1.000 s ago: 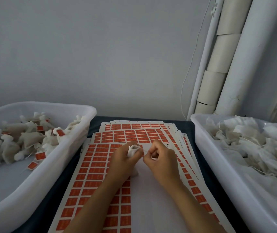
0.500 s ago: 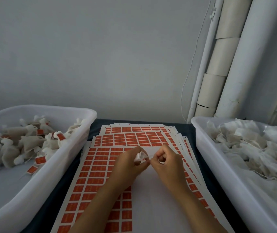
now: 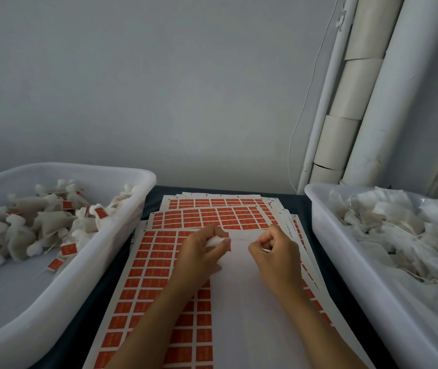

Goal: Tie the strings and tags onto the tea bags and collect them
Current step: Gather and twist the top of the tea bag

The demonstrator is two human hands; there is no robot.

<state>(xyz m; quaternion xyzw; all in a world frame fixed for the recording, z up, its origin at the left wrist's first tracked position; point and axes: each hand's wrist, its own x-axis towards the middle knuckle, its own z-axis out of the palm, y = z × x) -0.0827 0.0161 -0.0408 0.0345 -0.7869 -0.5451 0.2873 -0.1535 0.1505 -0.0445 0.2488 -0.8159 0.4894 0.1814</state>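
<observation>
Fingers (image 3: 219, 235) of the left hand (image 3: 199, 251) curled round a small white tea bag (image 3: 214, 241), pinching its gathered neck; fingers (image 3: 265, 242) of the right hand (image 3: 276, 254) bunched tight, apparently pinching a string end, too thin to make out plainly; faint string (image 3: 239, 238) stretched between the two hands, toward three o'clock from the bag. Both hands held just above the sheets of orange tags (image 3: 143, 275), at the middle of the worktop (image 3: 148, 206); whether touching the sheets, cannot tell.

Likely handling: bag very light, soft, thin-walled and easy to tear or crush; best held at the bunched neck, not the filled belly; string fine and slippery, wanting a firm fingertip pinch near the knot and a gentle, even pull.

At nine o'clock, a white tub (image 3: 122, 222) holding finished bags (image 3: 39, 227), brownish and plump, orange tags trailing on strings; roughly half its floor bare. At three o'clock, a second white tub (image 3: 345, 259) heaped with pale, limp untied bags (image 3: 399, 230) and loose strings. At twelve o'clock, more tag sheets fanned out beyond the hands; at one to two o'clock, cardboard tubes (image 3: 351, 102) leaning against the wall.
</observation>
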